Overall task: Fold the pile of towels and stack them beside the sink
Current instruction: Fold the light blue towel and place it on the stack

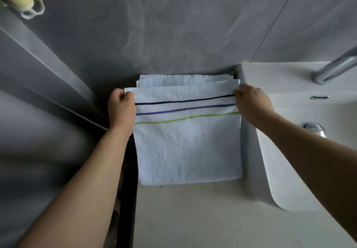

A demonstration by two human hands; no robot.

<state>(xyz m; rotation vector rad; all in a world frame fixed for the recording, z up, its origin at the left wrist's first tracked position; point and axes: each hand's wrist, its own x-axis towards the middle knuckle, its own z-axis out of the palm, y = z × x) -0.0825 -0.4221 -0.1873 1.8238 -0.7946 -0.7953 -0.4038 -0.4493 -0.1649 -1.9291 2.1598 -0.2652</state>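
Grey stone-look wall [183, 25] fills the upper half of the frame, and the pale desk [193, 218] runs from its foot down to the lower edge, so you have a flat, backed surface to square the cloth against. To the right sits the white sink [289, 151], with its tap [336, 68] at the upper right; the stack belongs just left of it, and that is where you are working.

Between wall and sink lies the striped towel [187, 141], white with one black, one blue and one green line, spread flat on top of other folded towels [183, 80] whose edges peek out along the wall. Its right edge runs close along the sink's rim, which likely serves as your straight guide.

Your left hand [121, 108] is clenched around the towel's far left corner, fingers curled over the edge. Your right hand [251, 102] pinches the far right corner. Holding both corners at once keeps the far hem taut and level, probably so it lands in line with the layers beneath.
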